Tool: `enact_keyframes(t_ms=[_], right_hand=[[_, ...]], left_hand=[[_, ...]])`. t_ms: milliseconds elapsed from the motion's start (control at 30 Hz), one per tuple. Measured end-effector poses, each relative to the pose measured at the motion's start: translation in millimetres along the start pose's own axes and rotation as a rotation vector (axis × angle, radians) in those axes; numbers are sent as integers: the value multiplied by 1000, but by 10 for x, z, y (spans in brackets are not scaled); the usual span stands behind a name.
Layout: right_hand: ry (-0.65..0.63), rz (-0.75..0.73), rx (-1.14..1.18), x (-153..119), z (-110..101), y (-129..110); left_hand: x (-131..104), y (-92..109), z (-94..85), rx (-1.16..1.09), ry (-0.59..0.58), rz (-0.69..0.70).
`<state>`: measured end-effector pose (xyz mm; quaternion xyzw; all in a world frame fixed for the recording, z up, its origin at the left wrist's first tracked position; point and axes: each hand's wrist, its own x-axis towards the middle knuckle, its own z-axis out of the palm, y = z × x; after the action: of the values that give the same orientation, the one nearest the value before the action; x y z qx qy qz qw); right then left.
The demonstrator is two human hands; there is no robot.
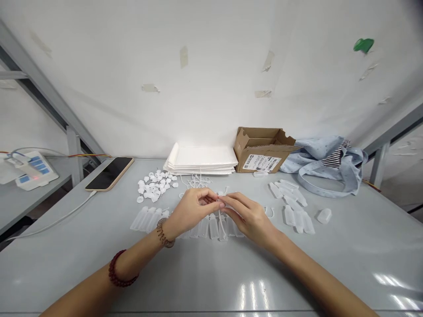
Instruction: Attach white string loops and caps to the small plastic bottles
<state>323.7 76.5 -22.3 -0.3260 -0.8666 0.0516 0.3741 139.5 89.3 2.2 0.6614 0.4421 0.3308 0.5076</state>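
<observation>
My left hand (pixel 194 207) and my right hand (pixel 246 215) meet at the middle of the grey table, fingertips pinched around a small white strap (pixel 221 223) that hangs down between them. Below and behind the hands lies a row of translucent plastic bottles (pixel 213 226), partly hidden by the fingers. More such bottles (pixel 145 219) continue the row to the left, near my wrist. Just beyond my fingertips is a tangle of white looped straps (pixel 197 180). Small white caps (pixel 153 187) form a loose pile left of the straps.
A phone (pixel 110 174) with a charging cable lies at the left. Stacked white sheets (pixel 205 159) and an open cardboard box (pixel 261 154) stand against the wall. Right of them is light blue cloth (pixel 330 167). Several loose bottles (pixel 299 220) lie at the right.
</observation>
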Motion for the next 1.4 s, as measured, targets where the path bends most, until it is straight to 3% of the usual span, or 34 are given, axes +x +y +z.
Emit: enact_keyframes(t_ms=[433,733,967,1100,1300,1400], right_hand=[[64,-72,-136,8,-3,41],[76,-52,-202,14,-8,119],[105,-43,-166,22,-6,82],[112,-54,-149,27,-3,47],[133,-61,-112,8,6,49],[119,9,20,5,6,25]], left_hand=[[-30,43,-5,42,11,-43],[10,103,-71,-73,197,-112],[29,78,-144,-545,-132,-288],[31,69,-137,-636,-123,-377],[24,46,-89,-651,-141,-359],[20,24,-65,-641,-182,-309]])
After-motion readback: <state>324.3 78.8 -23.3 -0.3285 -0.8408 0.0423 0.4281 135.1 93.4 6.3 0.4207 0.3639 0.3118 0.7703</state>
